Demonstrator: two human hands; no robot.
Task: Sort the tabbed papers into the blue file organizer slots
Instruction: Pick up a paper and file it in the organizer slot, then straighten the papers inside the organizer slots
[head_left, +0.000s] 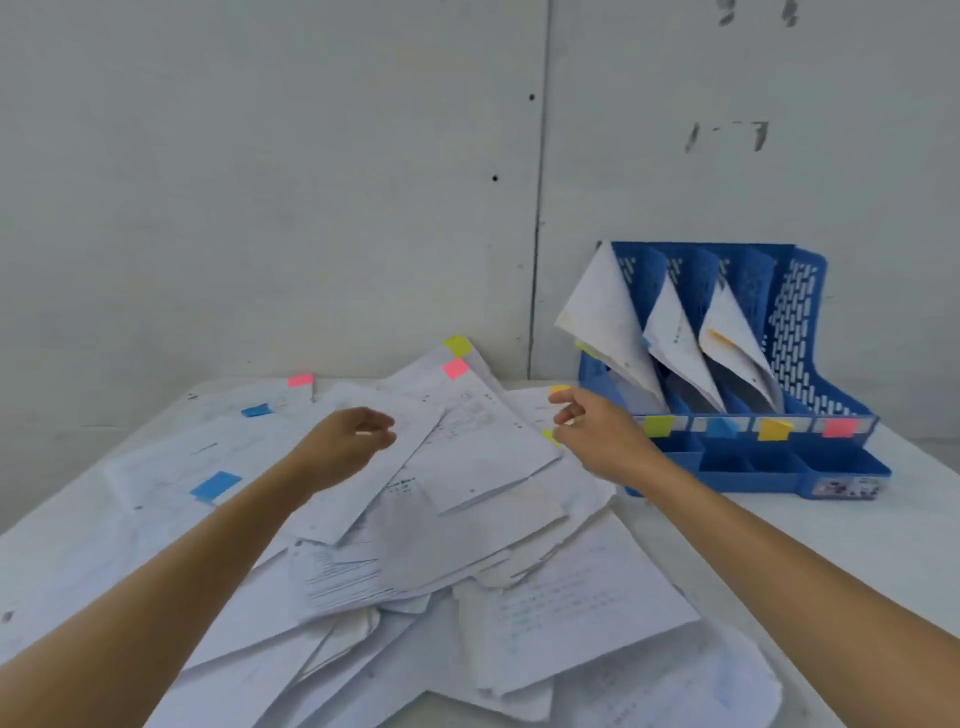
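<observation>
A loose heap of white papers (467, 545) with coloured tabs covers the table. Tabs show in pink (456, 369), yellow (457, 345) and blue (215, 486). At the back right stands the blue file organizer (810, 322), its four slots marked at the front with yellow (658, 425), blue (722, 427), orange (774, 429) and pink (839, 428) labels. Curled sheets stand in the three left slots; the pink slot holds none. My left hand (348, 441) hovers over a slanted sheet with fingers loosely curled, holding nothing. My right hand (597, 436) is spread, thumb and forefinger apart, beside a small yellow tab (549, 436).
The white table (883, 545) runs up to a grey panelled wall (311, 182) directly behind. More tabbed sheets lie at the far left, with a pink tab (300, 380) and a blue tab (256, 410). An orange tab (560, 388) peeks out just above my right hand.
</observation>
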